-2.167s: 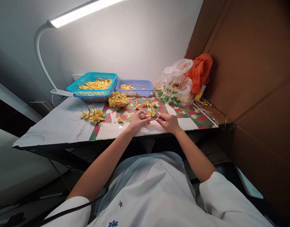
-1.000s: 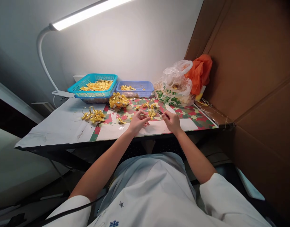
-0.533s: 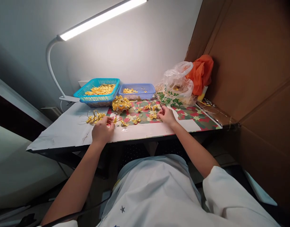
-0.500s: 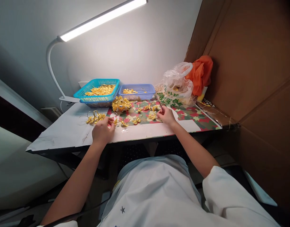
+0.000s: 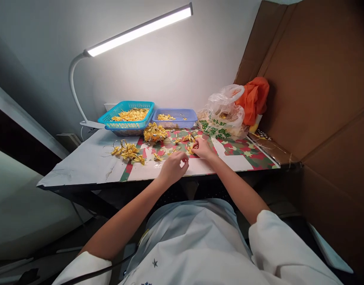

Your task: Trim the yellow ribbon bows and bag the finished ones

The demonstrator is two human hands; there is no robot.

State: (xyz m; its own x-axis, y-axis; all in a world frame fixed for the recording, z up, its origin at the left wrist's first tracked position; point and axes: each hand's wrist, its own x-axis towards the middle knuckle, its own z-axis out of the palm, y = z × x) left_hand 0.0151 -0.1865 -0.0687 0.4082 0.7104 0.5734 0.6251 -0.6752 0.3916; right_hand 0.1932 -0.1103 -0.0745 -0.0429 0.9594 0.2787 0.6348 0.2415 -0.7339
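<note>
1. Your left hand (image 5: 176, 165) is over the front of the table (image 5: 78, 164), thumb and fingers loosely curled. No piece shows in that grip, but you may have something tiny between the fingertips; I cannot tell.
2. Your right hand (image 5: 203, 149) has its grip closed around a slim dark tool (image 5: 193, 137), and its fingertips are right by a yellow flower piece (image 5: 190, 150). Whether they touch it is hidden.
3. The yellow pieces stand in several places: a looped cluster (image 5: 125, 150) on the left of the table, a dense heap (image 5: 154, 132) in front of the baskets, a small group (image 5: 186, 138) beyond your right hand, and a single piece (image 5: 157, 157) between the cluster and your left hand.
4. As a judgement, the work is partway through: the left cluster looks like pieces you have dealt with and set aside, while the few spread near your hands look unhandled. The turquoise basket (image 5: 128, 124) holds plenty and the blue basket (image 5: 176, 123) a small amount; which of those are finished, I cannot say.
5. Compared with half a second ago, your left hand has come away from the cluster to beside your right. The piece it held there now seems to lie at the cluster's near right end. Your right hand has kept the tool.
</note>
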